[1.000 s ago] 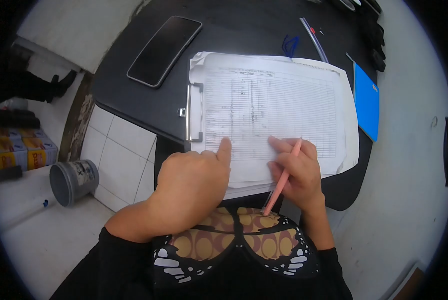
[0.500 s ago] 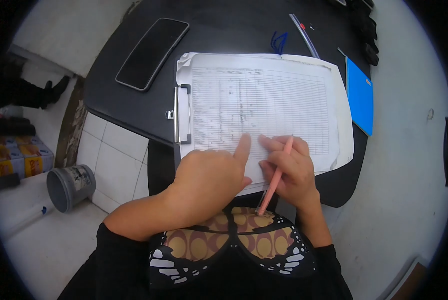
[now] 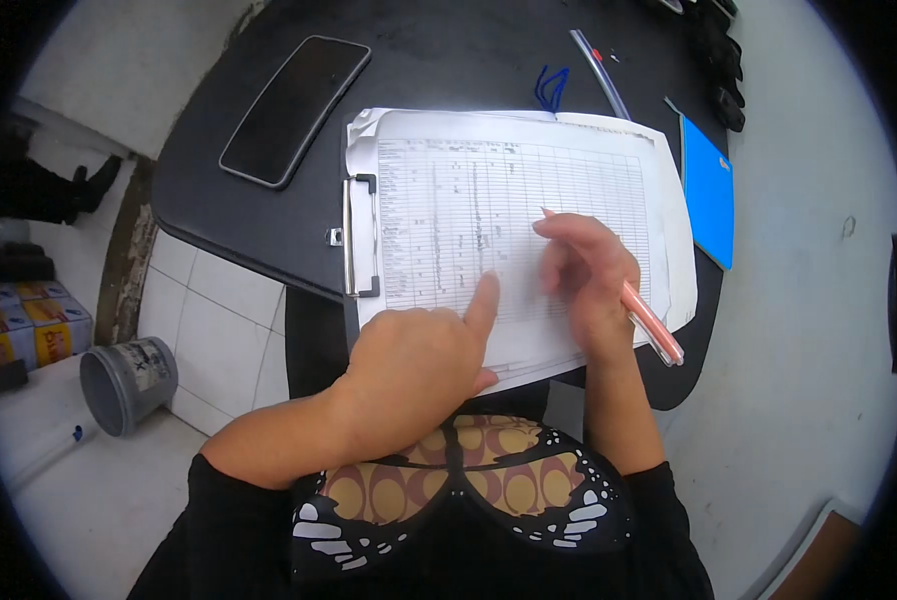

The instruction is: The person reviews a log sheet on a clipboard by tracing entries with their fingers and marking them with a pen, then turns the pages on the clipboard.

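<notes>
A clipboard (image 3: 362, 240) lies on the black table with stacked sheets, the top one a printed table sheet (image 3: 559, 180) with ruled rows and handwritten marks. My left hand (image 3: 414, 355) rests on the sheet's lower edge, its index finger stretched out against the rows and nothing held. Over the right half of the sheet is my right hand (image 3: 594, 270), slightly blurred, with a pink pen (image 3: 654, 325) in its grip. The pen's cap end sticks out past the wrist side; its tip shows near the fingertips, and the middle is hidden by the hand.
A smartphone (image 3: 294, 110) lies at the back left of the black table (image 3: 209, 210). Behind the papers are a clear tube-like item (image 3: 601, 75) and blue string (image 3: 551, 90). A blue notebook (image 3: 709, 195) sits at the right edge. On the floor stands a grey bucket (image 3: 129, 385).
My right hand has moved up and right over the sheet, turning so the pen's cap end now points to the lower right. The left index finger stays nearly in place on the page.
</notes>
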`<state>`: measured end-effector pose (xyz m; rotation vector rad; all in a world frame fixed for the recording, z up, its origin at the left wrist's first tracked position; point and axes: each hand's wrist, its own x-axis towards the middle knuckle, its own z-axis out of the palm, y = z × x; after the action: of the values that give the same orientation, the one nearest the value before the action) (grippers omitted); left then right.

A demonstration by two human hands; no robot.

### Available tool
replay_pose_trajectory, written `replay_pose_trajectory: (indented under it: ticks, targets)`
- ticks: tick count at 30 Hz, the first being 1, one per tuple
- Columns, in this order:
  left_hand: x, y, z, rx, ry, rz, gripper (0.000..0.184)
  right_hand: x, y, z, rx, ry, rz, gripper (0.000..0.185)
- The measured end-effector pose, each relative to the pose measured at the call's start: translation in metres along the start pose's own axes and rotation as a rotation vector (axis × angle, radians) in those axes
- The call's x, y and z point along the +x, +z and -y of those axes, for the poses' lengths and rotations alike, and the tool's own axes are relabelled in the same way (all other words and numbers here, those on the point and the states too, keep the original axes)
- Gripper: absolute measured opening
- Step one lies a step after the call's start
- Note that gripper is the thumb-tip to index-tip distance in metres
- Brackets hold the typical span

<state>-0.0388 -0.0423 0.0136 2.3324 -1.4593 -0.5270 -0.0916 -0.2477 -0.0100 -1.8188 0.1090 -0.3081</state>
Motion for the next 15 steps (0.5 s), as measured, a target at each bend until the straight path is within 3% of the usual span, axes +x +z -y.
replay_pose_trajectory:
  ticks: [2,9,15]
  targets:
    - [0.000,0.001,0.001,0.000,0.007,-0.003,0.080,0.002,0.001,0.002,-0.047,0.072,0.026,0.076]
    - [0.002,0.002,0.002,-0.007,0.009,0.023,0.081,0.004,0.017,0.009,0.165,0.129,-0.159,0.014]
    - [0.001,0.003,0.002,-0.001,0.014,0.009,0.082,0.002,0.010,0.001,-0.017,0.035,-0.076,0.018]
